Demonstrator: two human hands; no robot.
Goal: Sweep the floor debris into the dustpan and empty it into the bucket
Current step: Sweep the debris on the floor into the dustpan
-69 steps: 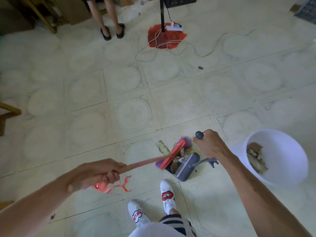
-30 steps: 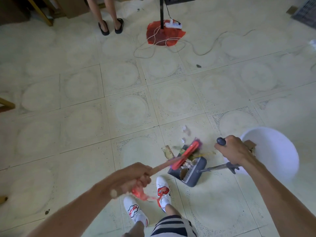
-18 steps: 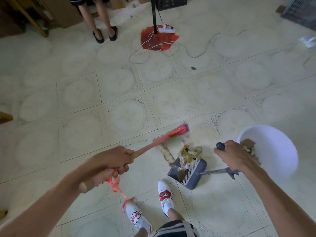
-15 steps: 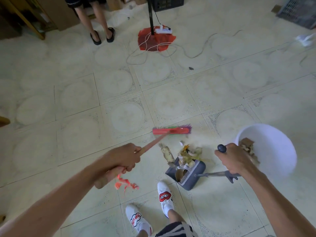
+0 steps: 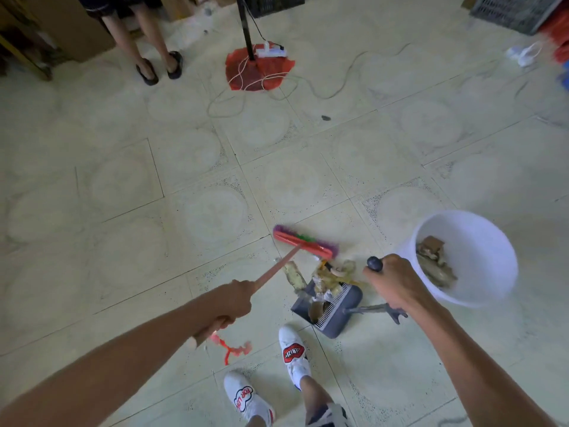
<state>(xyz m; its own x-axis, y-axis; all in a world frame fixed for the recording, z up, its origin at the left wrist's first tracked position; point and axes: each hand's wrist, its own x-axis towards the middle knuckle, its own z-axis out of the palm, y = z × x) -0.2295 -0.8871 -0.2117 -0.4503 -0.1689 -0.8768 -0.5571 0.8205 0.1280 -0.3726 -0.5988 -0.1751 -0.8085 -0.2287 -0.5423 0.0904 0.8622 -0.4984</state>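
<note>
My left hand [image 5: 229,303] grips the red handle of a broom whose red head [image 5: 303,245], with purple and green bristles, rests on the floor just beyond a pile of brown and yellow debris [image 5: 332,277]. The grey dustpan [image 5: 334,309] sits on the floor behind the pile, partly filled with scraps. Around the dustpan's upright handle my right hand [image 5: 392,280] is closed, the black knob showing above the fist. A white bucket [image 5: 480,238] stands to the right and holds brown scraps.
My two white shoes [image 5: 292,354] stand just behind the dustpan. Another person's legs in black sandals [image 5: 158,67] are at the far left. A stand on a red base [image 5: 258,69] with loose white cables lies ahead. Dark crates [image 5: 511,10] sit far right.
The broom swung out from over the dustpan to the far side of the debris, and its head now lies flat on the floor. My right hand has kept the dustpan in place.
</note>
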